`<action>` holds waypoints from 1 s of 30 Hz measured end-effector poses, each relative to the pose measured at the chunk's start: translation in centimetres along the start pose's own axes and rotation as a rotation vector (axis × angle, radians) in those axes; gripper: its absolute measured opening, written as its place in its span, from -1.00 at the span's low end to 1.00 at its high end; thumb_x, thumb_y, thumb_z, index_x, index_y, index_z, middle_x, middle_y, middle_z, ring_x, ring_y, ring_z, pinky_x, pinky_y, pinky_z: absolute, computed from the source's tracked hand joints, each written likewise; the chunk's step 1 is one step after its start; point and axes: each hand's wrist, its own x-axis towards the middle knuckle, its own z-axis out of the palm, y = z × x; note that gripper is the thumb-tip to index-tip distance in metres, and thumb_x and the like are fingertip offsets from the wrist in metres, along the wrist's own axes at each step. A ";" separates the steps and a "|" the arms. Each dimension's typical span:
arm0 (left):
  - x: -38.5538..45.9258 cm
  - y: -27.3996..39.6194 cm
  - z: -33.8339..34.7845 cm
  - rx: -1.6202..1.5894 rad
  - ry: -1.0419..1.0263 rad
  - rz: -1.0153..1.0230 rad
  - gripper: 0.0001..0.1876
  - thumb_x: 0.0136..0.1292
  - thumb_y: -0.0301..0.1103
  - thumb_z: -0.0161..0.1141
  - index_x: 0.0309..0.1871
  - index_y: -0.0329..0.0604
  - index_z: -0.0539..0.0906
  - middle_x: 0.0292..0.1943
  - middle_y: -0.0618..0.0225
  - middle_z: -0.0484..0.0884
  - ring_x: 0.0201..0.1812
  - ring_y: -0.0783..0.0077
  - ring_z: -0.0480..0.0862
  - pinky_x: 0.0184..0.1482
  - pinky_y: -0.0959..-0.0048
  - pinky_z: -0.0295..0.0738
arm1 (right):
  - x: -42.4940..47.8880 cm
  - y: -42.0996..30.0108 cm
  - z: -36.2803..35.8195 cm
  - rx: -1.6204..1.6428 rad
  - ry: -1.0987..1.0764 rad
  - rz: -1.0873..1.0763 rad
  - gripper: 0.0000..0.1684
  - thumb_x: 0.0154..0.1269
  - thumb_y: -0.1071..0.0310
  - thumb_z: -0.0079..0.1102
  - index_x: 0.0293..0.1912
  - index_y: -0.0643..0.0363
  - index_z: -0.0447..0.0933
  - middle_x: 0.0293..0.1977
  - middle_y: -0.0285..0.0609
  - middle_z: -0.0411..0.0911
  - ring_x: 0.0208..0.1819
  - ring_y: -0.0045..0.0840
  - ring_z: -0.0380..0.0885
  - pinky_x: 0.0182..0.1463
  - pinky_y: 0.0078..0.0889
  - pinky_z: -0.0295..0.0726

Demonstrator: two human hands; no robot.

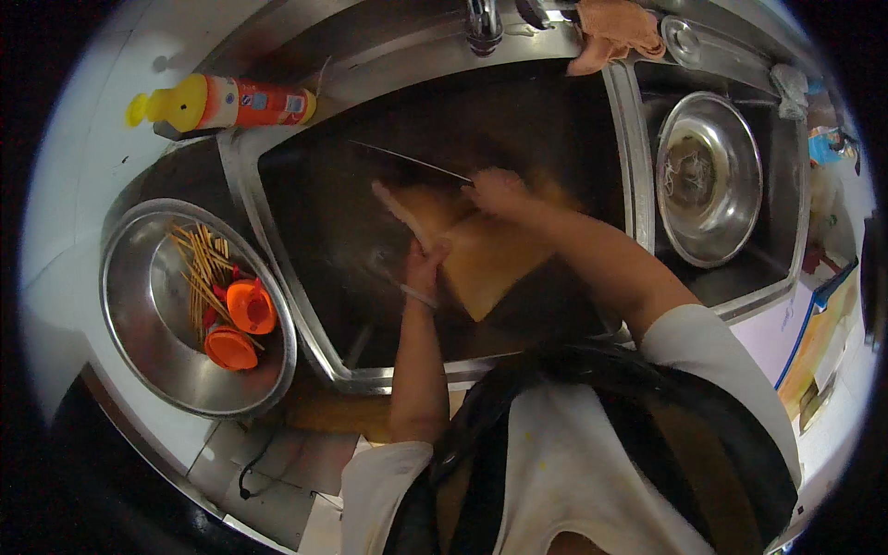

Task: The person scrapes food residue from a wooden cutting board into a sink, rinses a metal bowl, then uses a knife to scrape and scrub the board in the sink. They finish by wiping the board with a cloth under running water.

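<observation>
Over a large dark sink basin (555, 125), my right hand (498, 193) is closed around the near end of a long thin metal tool (409, 158), which points up and to the left; its exact kind cannot be told. My left hand (424, 267) grips a pale elongated piece (399, 208) that rises from the fingers toward the upper left; blur hides what it is. Behind and beneath both hands lies a yellowish-brown board (485, 274), one corner pointing toward me. A clear band or bracelet circles my left wrist.
A steel bowl (159, 361) with wooden skewers (201, 270) and orange plastic pieces (250, 306) stands left. A yellow-capped bottle (243, 103) lies behind it. Right, a smaller basin holds a steel bowl (742, 215). A faucet (483, 28) and orange cloth (617, 31) are at the back.
</observation>
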 end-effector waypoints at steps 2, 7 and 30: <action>-0.8 0.2 1.1 -0.079 -0.062 -0.014 -0.51 0.06 -0.32 0.23 0.08 -0.07 0.33 -0.05 0.28 0.44 0.01 0.29 0.42 -0.01 0.22 0.38 | -0.7 0.9 -0.8 0.109 0.012 0.044 -0.64 0.18 0.12 -0.04 -0.37 0.22 0.55 -0.43 0.06 0.55 -0.36 -0.15 0.54 -0.28 -0.18 0.52; 9.2 -0.9 -9.0 0.003 0.165 -0.055 -0.34 0.06 -0.08 0.22 0.22 -0.01 0.22 0.08 0.24 0.37 0.09 0.23 0.37 0.06 0.23 0.31 | -1.3 1.6 -0.8 0.267 0.053 0.099 -0.56 0.18 0.06 0.01 -0.36 0.32 0.52 -0.41 0.15 0.52 -0.30 -0.06 0.51 -0.22 -0.16 0.48; 4.6 1.8 -6.5 0.427 -0.098 0.483 -0.53 0.01 -0.43 0.14 0.05 -0.24 0.38 -0.04 0.27 0.47 0.00 0.32 0.45 0.03 0.38 0.38 | -5.8 -0.5 -0.6 -0.202 0.218 -0.513 -0.48 -0.01 0.29 0.04 0.05 0.00 0.37 -0.59 -0.08 0.48 -0.50 -0.25 0.52 -0.44 -0.24 0.49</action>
